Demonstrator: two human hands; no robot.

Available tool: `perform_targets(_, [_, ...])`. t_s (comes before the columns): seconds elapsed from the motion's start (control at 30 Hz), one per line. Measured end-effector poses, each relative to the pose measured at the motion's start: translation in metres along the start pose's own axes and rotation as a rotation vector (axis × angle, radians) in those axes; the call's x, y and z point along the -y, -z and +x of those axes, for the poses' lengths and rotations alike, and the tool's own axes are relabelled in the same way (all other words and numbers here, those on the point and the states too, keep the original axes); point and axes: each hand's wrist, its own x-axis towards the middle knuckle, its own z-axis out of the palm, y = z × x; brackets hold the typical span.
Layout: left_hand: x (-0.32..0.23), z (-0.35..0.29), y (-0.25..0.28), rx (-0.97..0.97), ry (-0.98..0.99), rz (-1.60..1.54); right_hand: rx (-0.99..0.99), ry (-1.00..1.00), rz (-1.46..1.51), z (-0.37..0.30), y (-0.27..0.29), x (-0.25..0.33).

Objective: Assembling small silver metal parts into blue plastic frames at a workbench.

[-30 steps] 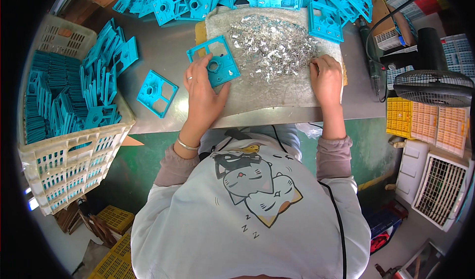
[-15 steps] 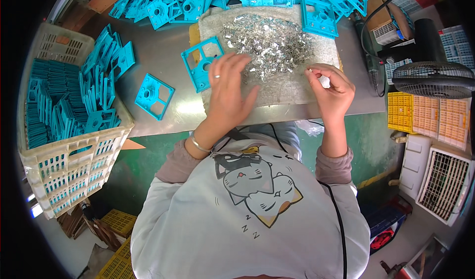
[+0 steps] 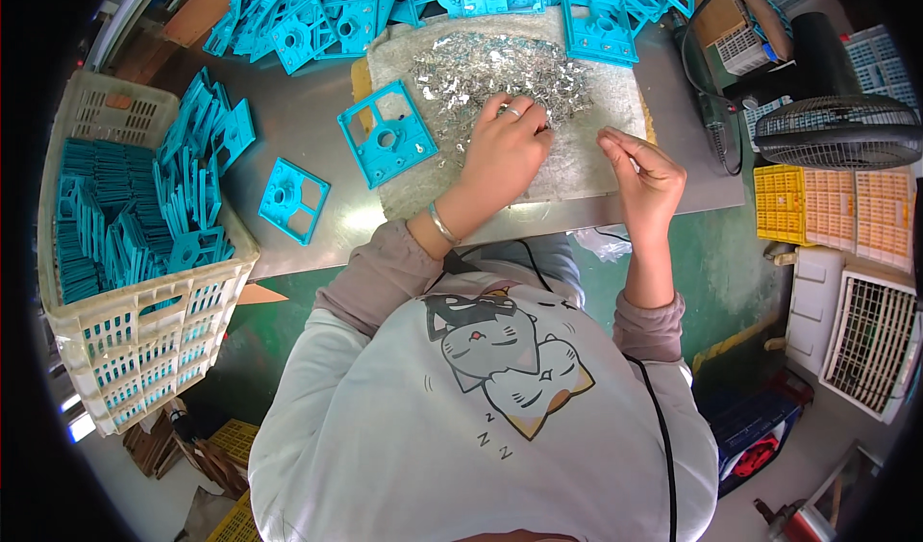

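Note:
A loose pile of small silvery metal parts lies on a pale cloth. My left hand reaches into the near side of this pile, fingers curled down and drawn together; their tips are partly hidden. Over the cloth to the right, my right hand is closed in a pinch, and what sits between thumb and fingers is too small to make out. A turquoise plastic frame with a round hole rests flat on the cloth's left part, with small metal bits on it. Another turquoise frame lies on the metal table farther left.
More turquoise frames are heaped along the table's far side. A white plastic crate filled with such frames stands at the left. On the right are a dark power tool with a cable, a black fan and yellow crates.
My left hand has moved right, from beside the turquoise frame onto the metal parts, and its fingers have curled in. My right hand stays pinched in nearly the same place.

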Motion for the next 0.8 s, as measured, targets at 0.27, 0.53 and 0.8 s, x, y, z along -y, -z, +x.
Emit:
perform_targets(0.27, [-0.009, 0.004, 0.012, -0.075, 0.109, -0.231, 0.026, -0.179, 0.32, -0.005, -0.005, -0.006])
perform_targets(0.53, [-0.02, -0.002, 0.05, 0.061, 0.658, -1.133, 0.157, -0.373, 0.838, -0.01, -0.017, 0.001])
perform_targets(0.8, [-0.019, -0.01, 0.055, -0.006, 0.599, -1.253, 0.204, -0.459, 0.806, -0.009, -0.018, 0.018])
